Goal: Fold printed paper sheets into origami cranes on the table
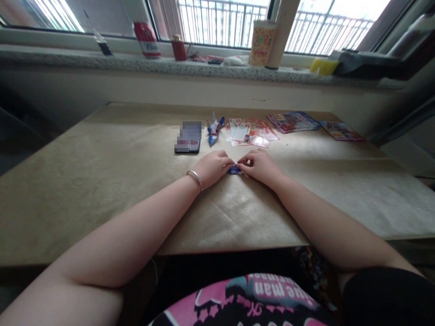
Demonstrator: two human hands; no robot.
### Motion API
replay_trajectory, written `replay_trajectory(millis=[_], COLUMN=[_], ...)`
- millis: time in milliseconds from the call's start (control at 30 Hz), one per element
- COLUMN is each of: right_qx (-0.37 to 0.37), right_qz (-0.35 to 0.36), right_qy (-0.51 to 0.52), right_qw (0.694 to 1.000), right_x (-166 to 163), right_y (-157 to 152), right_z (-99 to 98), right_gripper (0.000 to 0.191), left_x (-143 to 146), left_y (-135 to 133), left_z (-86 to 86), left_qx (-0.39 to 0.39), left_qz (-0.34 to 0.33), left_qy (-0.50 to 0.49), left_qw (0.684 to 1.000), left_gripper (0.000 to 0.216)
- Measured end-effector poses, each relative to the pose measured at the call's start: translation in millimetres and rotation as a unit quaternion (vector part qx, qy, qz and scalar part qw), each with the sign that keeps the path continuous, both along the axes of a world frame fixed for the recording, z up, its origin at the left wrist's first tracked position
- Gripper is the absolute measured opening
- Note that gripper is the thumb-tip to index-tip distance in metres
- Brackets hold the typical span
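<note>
A small folded piece of blue printed paper (pixel 234 170) lies on the table between my hands. My left hand (pixel 212 168), with a silver bracelet at its wrist, presses the paper's left end with its fingertips. At the right end, the thumb and fingers of my right hand (pixel 262 167) pinch the paper. Just beyond stands a blue, white and red folded paper crane (pixel 215 128). To its right, several orange and white printed sheets (pixel 251 131) lie overlapping. A dark phone (pixel 188 137) with a blurred screen rests left of the crane.
Colourful printed packs (pixel 292 122) lie at the table's back right, with another printed pack (pixel 341 130) beside them. On the windowsill stand a red and white can (pixel 147 40), a red bottle (pixel 178 48) and a patterned paper cup (pixel 261 44). The table's (pixel 217 231) near edge faces my body.
</note>
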State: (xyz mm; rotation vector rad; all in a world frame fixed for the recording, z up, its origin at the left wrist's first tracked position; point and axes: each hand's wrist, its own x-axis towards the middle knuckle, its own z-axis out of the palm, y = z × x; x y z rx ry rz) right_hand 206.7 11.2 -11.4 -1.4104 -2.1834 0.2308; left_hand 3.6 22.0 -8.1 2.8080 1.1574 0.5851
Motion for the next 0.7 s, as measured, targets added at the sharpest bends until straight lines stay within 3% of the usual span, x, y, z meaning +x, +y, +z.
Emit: replay_trajectory(millis=[500, 700], right_qx=[-0.022, -0.031], right_qz=[0.040, 0.041], right_qy=[0.042, 0.071], right_qw=[0.998, 0.996], right_x=[0.1, -4.9], right_y=[-7.8, -11.4], right_z=[0.6, 0.0], right_gripper=[0.012, 0.005], left_x=[-4.1, -4.7], left_y=[-0.2, -4.1], left_z=[-5.1, -2.4], left_qx=[0.034, 0.039], left_qz=[-0.068, -0.071], left_qy=[-0.094, -0.077], left_qw=[0.993, 0.994], left_gripper=[0.008, 0.010])
